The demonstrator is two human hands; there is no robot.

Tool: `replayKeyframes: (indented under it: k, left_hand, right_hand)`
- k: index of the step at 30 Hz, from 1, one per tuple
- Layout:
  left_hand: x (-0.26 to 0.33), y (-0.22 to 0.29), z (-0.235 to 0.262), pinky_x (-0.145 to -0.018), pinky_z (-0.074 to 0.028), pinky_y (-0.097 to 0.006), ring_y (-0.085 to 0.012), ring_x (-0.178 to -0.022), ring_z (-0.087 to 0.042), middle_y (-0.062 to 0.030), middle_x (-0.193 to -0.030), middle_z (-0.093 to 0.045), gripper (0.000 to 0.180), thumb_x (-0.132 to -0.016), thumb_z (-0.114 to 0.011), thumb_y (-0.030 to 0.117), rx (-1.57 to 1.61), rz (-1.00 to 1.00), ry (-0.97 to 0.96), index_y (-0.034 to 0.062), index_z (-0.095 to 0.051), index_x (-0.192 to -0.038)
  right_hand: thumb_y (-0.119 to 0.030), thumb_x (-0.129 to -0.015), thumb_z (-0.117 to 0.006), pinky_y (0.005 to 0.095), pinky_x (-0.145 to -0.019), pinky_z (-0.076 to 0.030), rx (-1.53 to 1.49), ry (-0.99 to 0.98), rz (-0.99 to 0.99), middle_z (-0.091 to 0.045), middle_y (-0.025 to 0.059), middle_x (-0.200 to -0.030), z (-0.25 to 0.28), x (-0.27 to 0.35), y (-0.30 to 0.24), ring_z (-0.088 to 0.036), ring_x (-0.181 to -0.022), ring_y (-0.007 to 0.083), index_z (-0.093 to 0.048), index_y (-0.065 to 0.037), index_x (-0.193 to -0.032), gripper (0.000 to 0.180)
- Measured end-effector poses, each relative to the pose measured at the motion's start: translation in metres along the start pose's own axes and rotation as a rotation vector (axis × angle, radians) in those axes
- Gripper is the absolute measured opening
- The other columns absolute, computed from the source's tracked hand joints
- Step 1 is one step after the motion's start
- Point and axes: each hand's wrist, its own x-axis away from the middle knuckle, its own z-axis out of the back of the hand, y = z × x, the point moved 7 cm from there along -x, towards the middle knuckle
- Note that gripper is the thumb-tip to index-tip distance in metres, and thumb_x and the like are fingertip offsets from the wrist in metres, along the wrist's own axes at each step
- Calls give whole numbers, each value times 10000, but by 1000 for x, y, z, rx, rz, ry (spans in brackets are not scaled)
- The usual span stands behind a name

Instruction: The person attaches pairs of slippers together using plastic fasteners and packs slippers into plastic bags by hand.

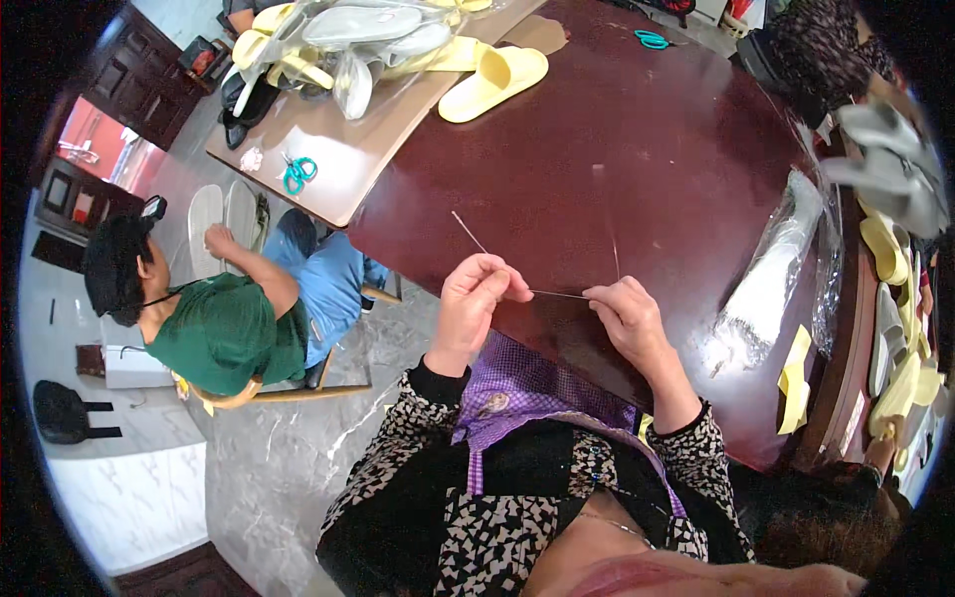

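Observation:
My left hand pinches one end of a thin needle over the near edge of a dark red table. My right hand pinches the other end, fingers closed on it. A fine pale thread runs up and left from my left hand, and another strand rises above my right hand. A purple checked cloth lies on my lap just below both hands.
A yellow slipper and bagged slippers lie at the far side. Teal scissors rest on a tan table. A clear plastic bag lies right. A seated person in green works at left.

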Motion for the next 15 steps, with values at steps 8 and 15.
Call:
replayKeyframes:
  k: [8, 15]
  left_hand:
    - [-13, -2, -3, -709, -511, -289, -179, -742, -622, -109, -862, -627, 59, -917, -498, 71, 39, 21, 81, 25, -534, -926]
    - [-53, 24, 19, -753, -491, -275, -161, -824, -603, -92, -905, -614, 141, -894, -538, 94, -614, -234, 128, 19, -549, -1013]
  right_hand:
    - [8, -726, -654, 351, -526, -422, 87, 173, -98, -523, 97, -603, 4, 5, 14, -516, -566, 247, -641, -47, -840, 128]
    - [-18, -739, -648, 370, -537, -429, 126, 218, -118, -534, 105, -597, 9, 10, 9, -519, -568, 262, -637, -60, -837, 108]
